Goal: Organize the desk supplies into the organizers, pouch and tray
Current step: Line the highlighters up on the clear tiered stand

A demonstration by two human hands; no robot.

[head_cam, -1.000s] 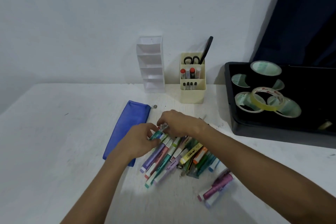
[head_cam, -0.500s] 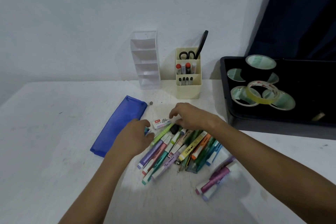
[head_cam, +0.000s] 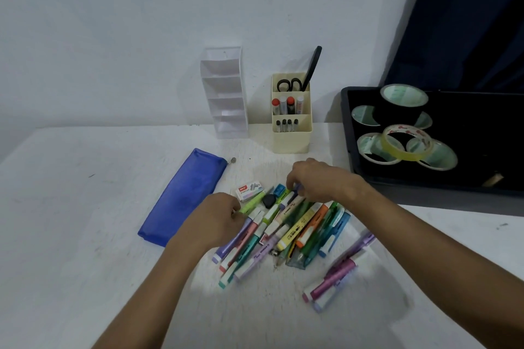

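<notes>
The left hand point(head_cam: 219, 218) lies on the near-left edge of a pile of pens and markers point(head_cam: 283, 231), fingers curled down onto the markers, though whether they pinch one cannot be told. The right hand point(head_cam: 317, 183) reaches over the far edge of the pile, its fingertips bunched on the end of a pen. Half a second ago the right hand was at the small staple box point(head_cam: 249, 191); now it has shifted right and the box lies free on the desk point(head_cam: 85, 263) — between the hands and the blue pouch point(head_cam: 184, 198). Behind stand a white organizer point(head_cam: 224, 93) and a cream organizer point(head_cam: 292, 122) with scissors and pens; a black tray point(head_cam: 425, 184) of tape rolls point(head_cam: 405, 144) lies at right.
</notes>
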